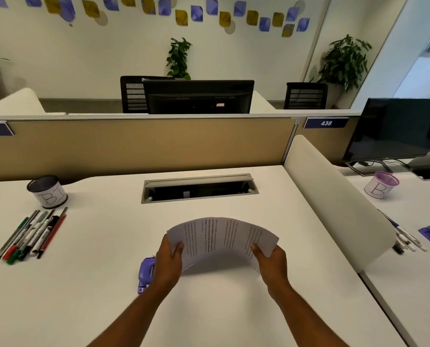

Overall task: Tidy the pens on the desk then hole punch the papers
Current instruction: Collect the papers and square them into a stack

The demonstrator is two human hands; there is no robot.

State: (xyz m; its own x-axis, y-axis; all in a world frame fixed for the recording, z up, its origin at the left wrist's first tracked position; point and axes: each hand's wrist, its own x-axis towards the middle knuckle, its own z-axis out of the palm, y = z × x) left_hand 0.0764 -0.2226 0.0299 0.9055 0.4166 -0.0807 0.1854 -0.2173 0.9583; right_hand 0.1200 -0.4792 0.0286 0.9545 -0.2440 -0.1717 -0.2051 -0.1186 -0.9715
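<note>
A stack of printed papers point(221, 242) is held above the middle of the white desk point(96, 284), bowed upward. My left hand point(170, 261) grips its left edge and my right hand point(271, 262) grips its right edge. A purple hole punch point(145, 272) lies on the desk just left of my left wrist, partly hidden by it. Several pens and markers point(32, 235) lie side by side at the desk's left. Behind them stands a black mesh pen cup point(46, 191) with a white label.
An open cable tray point(198, 187) is set into the desk behind the papers. A tan partition point(146, 144) closes the back. A curved white divider point(334, 196) borders the right side; beyond it are a purple cup point(381, 185), more pens point(406, 240) and a monitor point(396, 128).
</note>
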